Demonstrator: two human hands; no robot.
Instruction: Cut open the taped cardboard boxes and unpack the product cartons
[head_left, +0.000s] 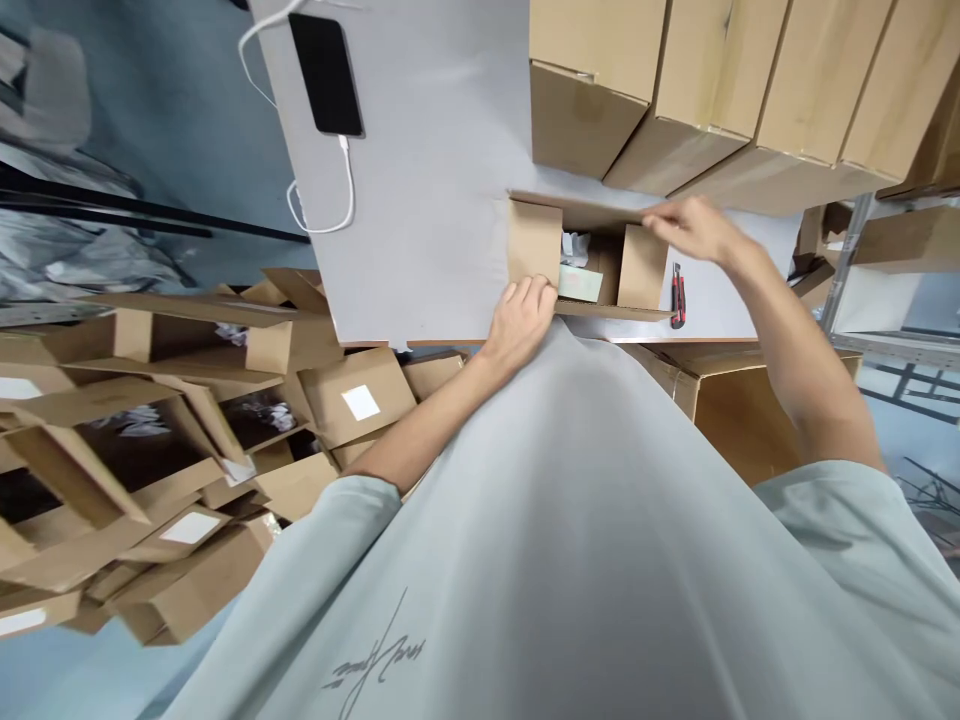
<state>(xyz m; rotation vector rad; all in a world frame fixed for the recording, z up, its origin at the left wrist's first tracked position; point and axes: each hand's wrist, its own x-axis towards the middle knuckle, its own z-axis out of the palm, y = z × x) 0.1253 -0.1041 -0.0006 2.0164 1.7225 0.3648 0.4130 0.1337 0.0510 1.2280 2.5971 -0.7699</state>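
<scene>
As the R hand (701,228) pinches the back-R edge of an open brown cardboard box (643,270), just above & R of frame centre, the L hand (523,318) sits curled at its near-L corner, can't tell if gripping. Inside: pale green paper slip (580,284) & crumpled grey-white packing (575,249); just R of box, a red-and-black box cutter (678,298) on the pale grey table (435,200). Further out: taped brown cartons (705,80), upper R; black phone (326,75) w/ white cable (350,190), upper L; open brown boxes (169,503), lower L.

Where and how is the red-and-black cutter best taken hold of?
Probably across the middle of the cutter, from above and the right: its slim body lies lengthwise away from the person, with the open box close on its left.
</scene>
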